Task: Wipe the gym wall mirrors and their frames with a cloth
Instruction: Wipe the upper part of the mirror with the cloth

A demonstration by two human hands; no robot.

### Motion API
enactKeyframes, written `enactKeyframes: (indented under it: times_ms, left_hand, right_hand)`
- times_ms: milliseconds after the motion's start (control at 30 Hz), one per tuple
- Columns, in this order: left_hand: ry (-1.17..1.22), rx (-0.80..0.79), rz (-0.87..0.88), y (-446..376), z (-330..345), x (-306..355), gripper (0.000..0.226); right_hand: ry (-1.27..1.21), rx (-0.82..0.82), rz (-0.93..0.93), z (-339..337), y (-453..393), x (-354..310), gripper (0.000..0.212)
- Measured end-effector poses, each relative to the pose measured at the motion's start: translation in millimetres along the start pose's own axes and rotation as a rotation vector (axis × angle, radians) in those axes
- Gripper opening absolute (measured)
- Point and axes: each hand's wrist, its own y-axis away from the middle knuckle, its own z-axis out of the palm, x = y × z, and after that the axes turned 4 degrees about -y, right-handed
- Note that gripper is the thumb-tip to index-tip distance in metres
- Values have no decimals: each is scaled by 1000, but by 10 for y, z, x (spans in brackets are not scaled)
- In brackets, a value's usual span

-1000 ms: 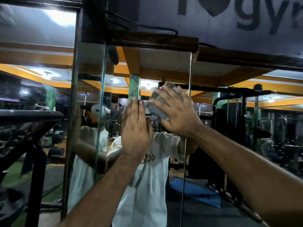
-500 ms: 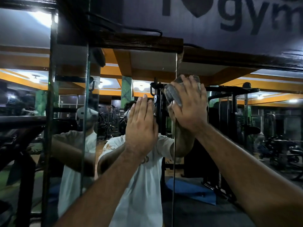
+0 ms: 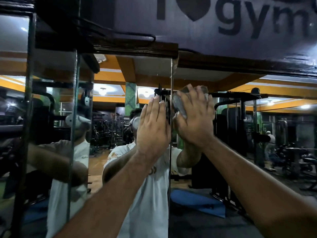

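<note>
A wall of mirror panels (image 3: 240, 152) fills the view under a dark wooden top frame (image 3: 137, 47). My right hand (image 3: 193, 121) presses a grey cloth (image 3: 179, 103) against the glass, just right of the vertical seam (image 3: 170, 169) between two panels; its fingers are spread over the cloth. My left hand (image 3: 152, 129) lies flat on the middle panel (image 3: 120, 117), fingers straight and together, pointing up, just left of the seam. Most of the cloth is hidden behind my right hand.
A narrow angled mirror panel (image 3: 56, 134) and its dark upright edge (image 3: 27, 117) stand at the left. A dark banner reading "gym" (image 3: 240, 18) hangs above the frame, with a black cable (image 3: 137, 36) along its foot. Gym machines and a blue mat show in the reflection.
My right hand has carried the cloth to the right across the seam and slightly up. My left hand has stayed flat on the glass. The view has shifted left.
</note>
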Motion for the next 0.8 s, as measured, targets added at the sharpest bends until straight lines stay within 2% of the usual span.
enactKeyframes:
  times_ms: [100, 133, 167, 233, 300, 333, 433, 500, 533, 700, 733, 800]
  left_hand:
    - [20, -36, -2, 21, 63, 114, 60]
    - [7, -49, 7, 38, 84, 137, 60]
    - [-11, -58, 11, 47, 103, 157, 60]
    - [-33, -56, -4, 46, 135, 190, 59]
    - [-45, -44, -25, 31, 167, 238, 60]
    - [-48, -41, -38, 26, 185, 266, 60]
    - [-46, -42, -60, 36, 212, 347, 61]
    - [-50, -44, -24, 39, 219, 398, 60]
    - [-55, -47, -1, 38, 219, 424, 60]
    - [-76, -87, 14, 15, 261, 582, 62]
    - [-71, -84, 6, 18, 276, 612, 62]
    - [-57, -71, -15, 38, 306, 659, 63]
  right_hand:
    - [5, -106, -269, -35, 279, 219, 70]
    - [27, -123, -308, -68, 309, 355, 70]
    - [44, -111, -298, -94, 286, 475, 70]
    - [32, -43, -136, -120, 158, 577, 69]
    - [4, 12, 32, -114, 60, 483, 70]
    - [-7, 18, 45, -114, 65, 419, 70]
    - [-13, -60, -154, -97, 330, 473, 70]
    - [7, -98, -301, -161, 477, 675, 69]
    - [14, -96, -319, -184, 474, 774, 68]
    - [-53, 21, 23, -170, 236, 647, 67]
    - [-69, 22, 28, -159, 238, 585, 67]
    - [-73, -25, -81, -152, 324, 578, 66]
